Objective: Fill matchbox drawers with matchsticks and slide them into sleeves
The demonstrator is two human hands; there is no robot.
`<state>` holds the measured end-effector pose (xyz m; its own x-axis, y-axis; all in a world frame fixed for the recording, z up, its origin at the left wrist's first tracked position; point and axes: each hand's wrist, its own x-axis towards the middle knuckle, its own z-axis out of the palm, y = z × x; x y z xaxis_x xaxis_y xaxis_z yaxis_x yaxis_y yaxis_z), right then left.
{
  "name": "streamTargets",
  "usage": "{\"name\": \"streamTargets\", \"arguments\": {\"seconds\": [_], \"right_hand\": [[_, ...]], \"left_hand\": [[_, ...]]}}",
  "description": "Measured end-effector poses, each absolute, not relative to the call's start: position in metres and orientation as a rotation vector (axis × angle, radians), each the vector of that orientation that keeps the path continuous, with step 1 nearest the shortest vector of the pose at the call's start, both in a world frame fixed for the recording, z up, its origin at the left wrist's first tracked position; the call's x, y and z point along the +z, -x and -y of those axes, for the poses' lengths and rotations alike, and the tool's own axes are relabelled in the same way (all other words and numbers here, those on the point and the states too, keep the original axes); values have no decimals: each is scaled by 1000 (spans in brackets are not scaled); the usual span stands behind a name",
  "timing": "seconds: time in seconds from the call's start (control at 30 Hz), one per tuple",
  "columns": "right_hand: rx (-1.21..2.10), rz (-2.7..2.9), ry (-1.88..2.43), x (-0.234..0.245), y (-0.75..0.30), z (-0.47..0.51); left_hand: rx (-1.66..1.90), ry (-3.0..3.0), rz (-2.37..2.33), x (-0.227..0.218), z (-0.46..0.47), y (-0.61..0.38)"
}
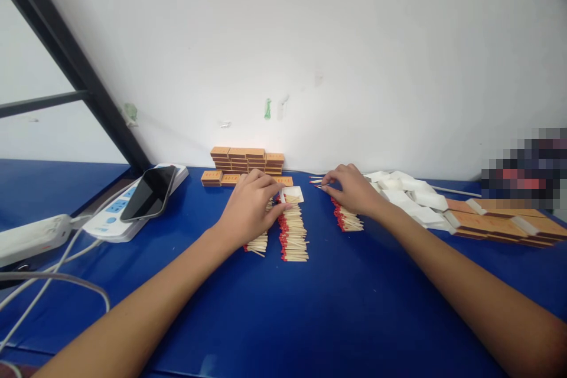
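My left hand (251, 205) is closed on the left end of a white matchbox tray (294, 194), with some matches lying inside it. Below the tray a column of red-tipped matches (294, 233) lies on the blue table. A second column of matches (257, 244) is partly covered by my left hand. Over to the right, my right hand (349, 189) has thumb and forefinger pinched together at a match (322, 187) near the wall. Under its palm sits a smaller pile of matches (351, 218).
Stacked matchboxes (247, 159) stand against the wall. White trays (410, 196) are heaped at the right, beside orange matchbox sleeves (505, 221). At the left a phone (149, 192) rests on a power strip (113, 221), with cables (57, 274) nearby.
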<state>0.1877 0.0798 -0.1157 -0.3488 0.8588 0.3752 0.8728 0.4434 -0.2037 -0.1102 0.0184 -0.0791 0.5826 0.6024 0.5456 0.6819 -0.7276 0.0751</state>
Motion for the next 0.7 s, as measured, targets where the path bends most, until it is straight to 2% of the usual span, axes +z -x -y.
{"name": "streamTargets", "arguments": {"seconds": [0.7], "right_hand": [[-135, 2289, 1449, -118, -178, -74]], "left_hand": [[-807, 2677, 1077, -77, -18, 110]]}}
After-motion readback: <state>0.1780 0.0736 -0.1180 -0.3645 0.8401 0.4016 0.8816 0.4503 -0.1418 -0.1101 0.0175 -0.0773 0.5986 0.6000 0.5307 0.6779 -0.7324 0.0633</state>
